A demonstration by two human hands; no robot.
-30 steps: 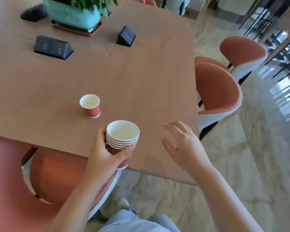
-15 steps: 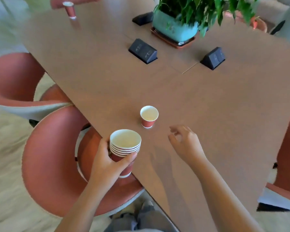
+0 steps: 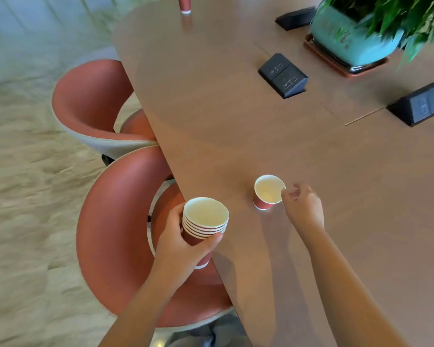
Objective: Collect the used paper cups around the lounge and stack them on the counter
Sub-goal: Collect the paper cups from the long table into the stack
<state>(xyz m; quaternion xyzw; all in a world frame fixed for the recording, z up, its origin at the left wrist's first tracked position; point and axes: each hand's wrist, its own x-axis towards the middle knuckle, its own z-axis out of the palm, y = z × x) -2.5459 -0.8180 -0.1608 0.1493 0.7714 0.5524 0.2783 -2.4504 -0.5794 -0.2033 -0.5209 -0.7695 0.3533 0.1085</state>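
Observation:
My left hand (image 3: 183, 242) grips a stack of several red paper cups (image 3: 204, 222) with white insides, held over the table's near edge. A single red paper cup (image 3: 268, 192) stands upright on the brown table (image 3: 236, 108). My right hand (image 3: 301, 205) is at that cup's right rim, fingertips touching or nearly touching it, with nothing held. Another red cup (image 3: 185, 5) stands at the table's far end, cut off by the top of the frame.
Two red shell chairs (image 3: 115, 221) (image 3: 93, 96) are tucked against the table's left edge. Black power socket boxes (image 3: 283, 75) (image 3: 420, 105) and a teal potted plant (image 3: 353, 36) on a tray sit further back on the table. Pale stone floor lies to the left.
The view has swung round so the table runs to the right. My right hand has reached forward from the table surface to the single cup's rim. The stack stays in my left hand.

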